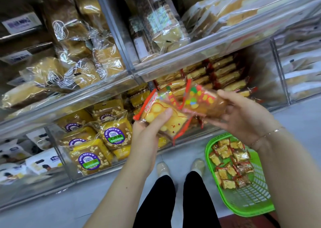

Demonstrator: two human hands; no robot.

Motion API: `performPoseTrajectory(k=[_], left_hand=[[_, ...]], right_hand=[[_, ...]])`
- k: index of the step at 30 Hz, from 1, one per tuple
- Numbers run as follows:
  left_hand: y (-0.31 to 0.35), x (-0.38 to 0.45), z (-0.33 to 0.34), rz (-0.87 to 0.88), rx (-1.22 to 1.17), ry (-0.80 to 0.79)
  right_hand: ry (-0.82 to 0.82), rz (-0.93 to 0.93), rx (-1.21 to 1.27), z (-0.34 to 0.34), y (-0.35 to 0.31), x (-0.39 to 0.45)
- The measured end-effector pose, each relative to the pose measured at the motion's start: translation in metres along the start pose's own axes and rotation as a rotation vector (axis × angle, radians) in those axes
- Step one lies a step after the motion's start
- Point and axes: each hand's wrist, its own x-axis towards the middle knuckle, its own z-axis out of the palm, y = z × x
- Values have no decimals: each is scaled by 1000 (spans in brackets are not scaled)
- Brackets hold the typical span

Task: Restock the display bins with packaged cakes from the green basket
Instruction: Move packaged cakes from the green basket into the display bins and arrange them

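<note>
Before the clear plastic bin [267,75] of red-trimmed cakes, left hand [147,128] and right hand [243,113] each grip a soft, light, slippery clear-wrapped yellow cake [163,116], best held by its flat sides.

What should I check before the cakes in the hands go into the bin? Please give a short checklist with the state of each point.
1. Left hand grips a yellow cake pack: ok.
2. Right hand grips a brown cake pack: ok.
3. Bin with red-edged cakes sits right behind the hands: ok.
4. Free room in that bin: cannot tell.
5. Green basket holds more packs: ok.
</note>
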Motion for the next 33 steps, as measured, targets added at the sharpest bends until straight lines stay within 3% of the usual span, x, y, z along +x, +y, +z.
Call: performPoseTrajectory(k=[4,8,10,14,18,21,23,26,29,31,33], left_hand=[[-1,-2,1,-52,-11,110],[-3,-3,21,-117,74,121],[-3,-1,30,-142,18,128],[1,2,33,-223,-62,40],[4,4,31,-296,27,-86],[4,6,33,-278,146,-90],[2,7,33,-232,169,-9],[1,4,24,-140,85,149],[2,-7,5,-109,-27,286],[2,-14,-6,-98,-44,371],[1,-20,-13,-79,-59,411]], right_hand=[[102,-246,207,2,10,-8],[40,-447,-211,27,32,-21],[-40,-424,-263,30,35,-25],[-22,-376,-284,18,23,-27],[-205,-155,-496,4,3,-26],[-252,-108,-615,0,-3,-19],[-202,-99,-558,1,1,-13],[15,-170,-474,-3,3,-2],[222,-521,-1118,-11,-1,10],[102,-671,-1475,-7,3,12],[-137,-787,-1714,3,11,18]])
